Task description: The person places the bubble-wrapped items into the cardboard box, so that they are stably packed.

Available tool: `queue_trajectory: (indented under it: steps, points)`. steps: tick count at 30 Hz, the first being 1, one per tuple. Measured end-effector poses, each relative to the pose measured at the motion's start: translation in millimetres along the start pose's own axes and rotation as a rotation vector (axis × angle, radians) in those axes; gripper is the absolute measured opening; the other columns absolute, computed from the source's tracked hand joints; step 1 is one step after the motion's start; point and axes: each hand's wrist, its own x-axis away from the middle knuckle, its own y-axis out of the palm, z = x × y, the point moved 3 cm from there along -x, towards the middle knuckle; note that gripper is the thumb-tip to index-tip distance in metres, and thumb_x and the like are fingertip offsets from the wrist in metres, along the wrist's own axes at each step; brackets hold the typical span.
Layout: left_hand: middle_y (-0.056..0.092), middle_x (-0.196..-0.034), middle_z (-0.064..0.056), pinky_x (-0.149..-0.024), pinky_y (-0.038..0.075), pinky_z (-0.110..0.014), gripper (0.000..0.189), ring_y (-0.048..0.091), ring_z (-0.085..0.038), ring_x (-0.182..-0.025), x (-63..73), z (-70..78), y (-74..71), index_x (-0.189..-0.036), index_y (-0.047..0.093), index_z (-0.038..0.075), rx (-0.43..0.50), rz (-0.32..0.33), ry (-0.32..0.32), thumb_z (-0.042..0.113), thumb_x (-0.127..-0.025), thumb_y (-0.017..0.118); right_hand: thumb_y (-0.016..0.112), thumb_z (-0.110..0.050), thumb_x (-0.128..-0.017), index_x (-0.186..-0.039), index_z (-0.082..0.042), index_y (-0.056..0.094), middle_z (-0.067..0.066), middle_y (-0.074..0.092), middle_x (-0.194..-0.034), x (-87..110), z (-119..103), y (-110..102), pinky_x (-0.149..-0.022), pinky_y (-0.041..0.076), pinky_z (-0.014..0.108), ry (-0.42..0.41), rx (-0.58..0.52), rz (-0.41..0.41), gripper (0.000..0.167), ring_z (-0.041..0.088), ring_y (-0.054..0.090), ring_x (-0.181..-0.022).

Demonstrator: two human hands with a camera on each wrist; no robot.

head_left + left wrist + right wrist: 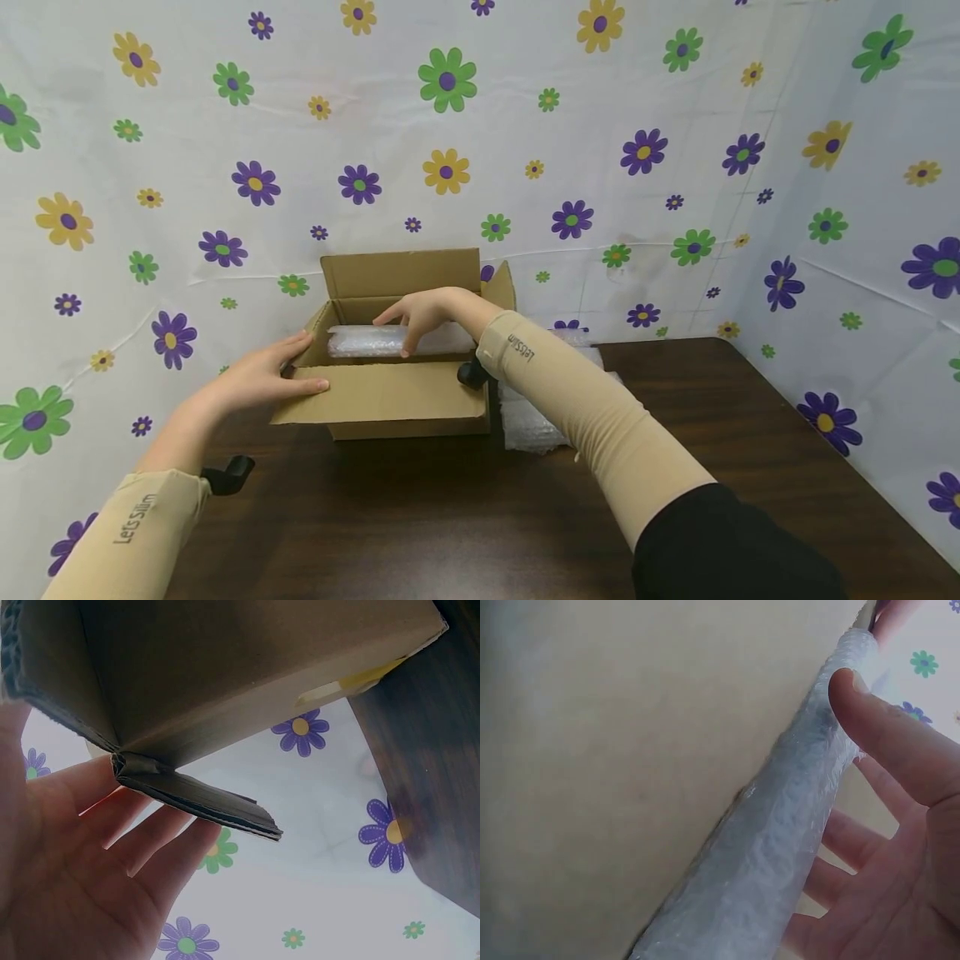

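An open cardboard box [405, 396] stands on the table against the wall. My left hand [258, 377] holds its left front corner, with the thumb on the front flap and the fingers at the left side. In the left wrist view, those fingers lie behind a folded side flap [210, 799]. A long folded piece of bubble wrap [757, 832] lies across the box opening. My right hand [435, 312] grips it, thumb on the near face and fingers behind, as the right wrist view shows. Whatever lies beneath it in the box is hidden.
More bubble wrap [528, 421] lies on the dark wooden table [712, 433] to the right of the box, partly behind my right forearm. A flower-patterned sheet [495, 133] covers the wall behind. The box's back flap [401, 273] stands upright.
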Motion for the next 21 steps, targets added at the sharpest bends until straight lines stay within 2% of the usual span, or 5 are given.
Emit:
queue_trajectory:
  steps: [9, 13, 21]
  points:
    - [0.021, -0.153, -0.031, -0.106, 0.022, -0.067, 0.096, 0.021, -0.051, -0.138, 1.5, 1.1, -0.1, -0.15, 0.027, -0.004, -0.001, 0.003, 0.0, 0.052, -0.085, 0.068, 0.072, -0.02, -0.089, -0.152, -0.028, 0.035, 0.009, 0.037, -0.152, -3.8, -1.6, 2.9, -0.105, 0.039, 0.035, -0.016, 0.002, -0.005, 0.073, 0.021, 0.037, -0.137]
    - [0.021, -0.153, -0.03, -0.105, 0.022, -0.067, 0.096, 0.021, -0.051, -0.138, 1.7, 0.7, 0.2, -0.151, 0.027, -0.003, -0.007, 0.006, 0.001, 0.053, -0.085, 0.068, 0.072, -0.02, -0.089, -0.152, -0.026, 0.035, 0.01, 0.044, -0.147, -4.3, -2.3, 5.0, -0.105, 0.038, 0.034, -0.028, -0.006, -0.028, 0.073, 0.022, 0.039, -0.136]
    - [0.023, -0.153, -0.029, -0.106, 0.022, -0.067, 0.096, 0.021, -0.05, -0.138, 1.4, -1.2, 0.9, -0.151, 0.027, -0.003, -0.01, 0.007, 0.014, 0.053, -0.085, 0.068, 0.068, -0.022, -0.092, -0.152, -0.023, 0.036, 0.01, 0.05, -0.142, -3.3, -1.3, 6.0, -0.107, 0.037, 0.036, -0.058, 0.051, -0.064, 0.068, 0.024, 0.043, -0.134]
